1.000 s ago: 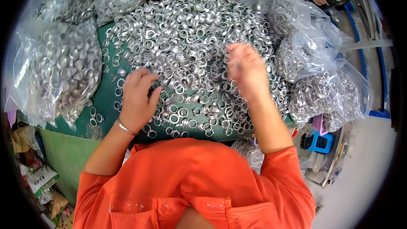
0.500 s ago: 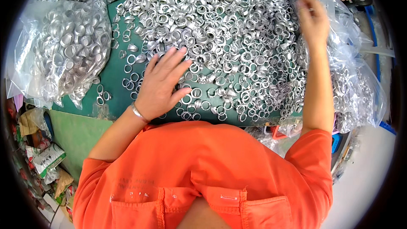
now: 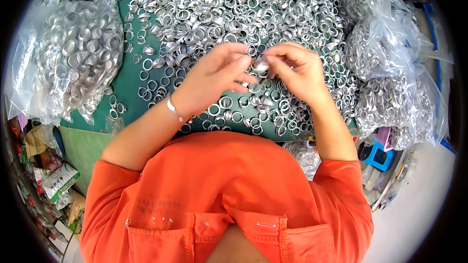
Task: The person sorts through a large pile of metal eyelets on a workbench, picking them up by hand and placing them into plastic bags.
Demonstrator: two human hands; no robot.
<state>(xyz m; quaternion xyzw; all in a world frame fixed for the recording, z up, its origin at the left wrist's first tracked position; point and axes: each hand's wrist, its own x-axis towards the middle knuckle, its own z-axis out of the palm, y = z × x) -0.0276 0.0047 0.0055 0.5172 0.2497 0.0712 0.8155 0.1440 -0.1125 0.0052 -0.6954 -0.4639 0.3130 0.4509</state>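
A big heap of small silver metal rings (image 3: 234, 9) covers a green table (image 3: 124, 92). My left hand (image 3: 212, 80) and my right hand (image 3: 297, 70) meet above the near part of the heap. Between their fingertips they pinch one small silver metal piece (image 3: 262, 65). A thin silver bracelet (image 3: 171, 108) sits on my left wrist. Orange sleeves cover my upper arms.
Clear plastic bags full of silver metal caps lie at the left (image 3: 73, 53) and at the right (image 3: 395, 83) of the table. Cluttered packages (image 3: 56, 180) lie on the floor at the lower left. A blue object (image 3: 378, 153) sits under the table's right side.
My right hand has come back from the far right bag to the middle. My left hand has lifted off the rings, and both now pinch one metal piece together.
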